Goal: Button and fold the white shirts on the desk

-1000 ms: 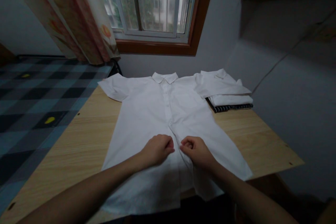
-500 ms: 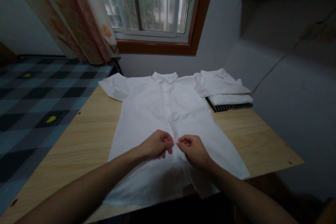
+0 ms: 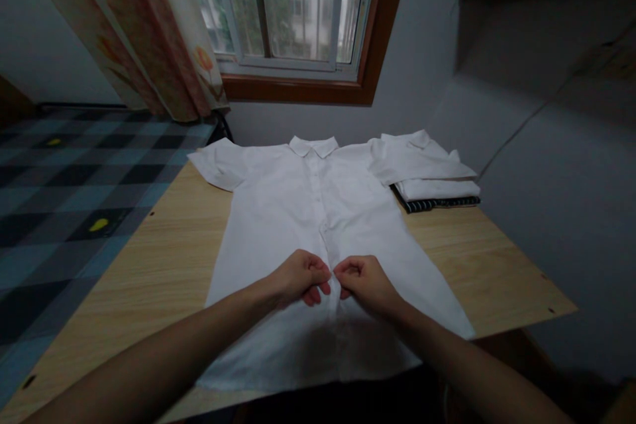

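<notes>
A white short-sleeved shirt (image 3: 278, 212) lies spread front side up, its collar at the far end and its hem along the near table edge. My left hand (image 3: 303, 276) pinches the front placket from the left, below the middle of the shirt. From the right, my right hand (image 3: 365, 283) pinches the other edge of the placket, its fingertips almost meeting the left ones. Buttons run down the placket toward the collar; the spot between my fingertips is too small to make out. Just above my hands the two front edges part slightly.
Folded clothes (image 3: 437, 189), white over black striped, are stacked at the back right of the wooden table (image 3: 173, 225). The shirt's right-hand sleeve reaches that stack. A checked bed (image 3: 129, 175) adjoins on the left. A window (image 3: 293, 13) and a curtain (image 3: 163, 33) are behind.
My hands have come closer together, fingertips nearly touching. The lower front edges, which gaped apart at the hem, now lie together, and the right flap has straightened.
</notes>
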Available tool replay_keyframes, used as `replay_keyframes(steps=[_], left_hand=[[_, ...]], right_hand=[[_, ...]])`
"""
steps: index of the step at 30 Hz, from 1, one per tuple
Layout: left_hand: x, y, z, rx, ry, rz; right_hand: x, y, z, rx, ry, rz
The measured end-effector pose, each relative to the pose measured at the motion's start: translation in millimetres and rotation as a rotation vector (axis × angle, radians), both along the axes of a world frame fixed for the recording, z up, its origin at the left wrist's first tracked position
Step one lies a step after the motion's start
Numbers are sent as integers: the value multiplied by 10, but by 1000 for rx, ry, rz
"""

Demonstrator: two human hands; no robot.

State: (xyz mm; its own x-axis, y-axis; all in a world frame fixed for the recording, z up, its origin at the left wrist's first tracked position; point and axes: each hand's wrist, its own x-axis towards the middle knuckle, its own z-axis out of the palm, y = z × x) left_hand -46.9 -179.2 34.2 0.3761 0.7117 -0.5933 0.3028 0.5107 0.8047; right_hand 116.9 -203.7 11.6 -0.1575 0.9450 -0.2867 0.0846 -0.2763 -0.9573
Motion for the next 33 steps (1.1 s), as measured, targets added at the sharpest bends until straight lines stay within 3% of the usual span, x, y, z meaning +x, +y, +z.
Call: replay_keyframes(steps=[8,11,14,18,20,22,25,30,33], left_hand=[[-12,-27,-32,-49,-56,61],[-10,-34,-27,-63,-67,82],[-1,-41,14,-66,-70,97],[21,-51,18,-22,-51,105],[37,-56,-16,3,-35,121],[51,-60,-56,30,-30,131],[56,-72,-105,107,-36,104],[25,-111,-149,290,-3,37],[1,-120,-141,333,46,2]], right_hand=[[-38,11,15,25,-115,10],[-44,-19,21,114,-218,15],[-57,-66,0,312,-416,-2],[-84,-120,-123,790,-715,4],[-95,-132,-196,987,-800,-1],[-101,-134,-237,1089,-831,-5],[-97,-128,-212,1056,-804,-11],[-62,-118,-88,742,-688,77],[-55,-125,-111,747,-707,96]])
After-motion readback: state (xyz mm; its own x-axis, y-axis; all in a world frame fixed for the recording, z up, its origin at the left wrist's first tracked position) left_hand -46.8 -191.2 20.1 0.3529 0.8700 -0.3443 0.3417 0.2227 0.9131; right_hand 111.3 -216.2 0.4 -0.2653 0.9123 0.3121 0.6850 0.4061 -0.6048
